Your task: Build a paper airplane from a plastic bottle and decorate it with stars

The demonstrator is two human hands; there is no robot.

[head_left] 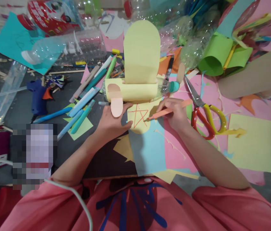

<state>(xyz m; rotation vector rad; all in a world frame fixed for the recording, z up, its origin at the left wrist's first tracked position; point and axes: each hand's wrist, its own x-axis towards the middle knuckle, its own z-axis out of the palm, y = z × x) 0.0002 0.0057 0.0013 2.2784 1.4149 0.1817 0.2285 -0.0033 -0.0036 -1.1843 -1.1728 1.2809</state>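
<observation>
My right hand (177, 117) is closed around an orange felt-tip marker (161, 113), its tip on a rounded yellow paper flap (141, 128). Red-orange lines there form a partial star. Thumb and forefinger apart, my left hand (108, 122) rests at the flap's left edge; its other fingers are partly hidden. The flap extends from beneath a small plastic bottle wrapped in yellow paper (137, 92), with a teal cap (174, 86). A second yellow flap (142, 48) rises on the far side. A pale, round-ended strip (117, 107) sticks out near the bottle's left end.
Scissors with red and yellow handles (201, 112) lie right of my right hand. Several markers (85, 99) and a blue glue gun (38, 96) are on the left. Plastic bottles (65, 48) line the back. Pink paper (177, 147) and a yellow sheet (254, 144) cover the right.
</observation>
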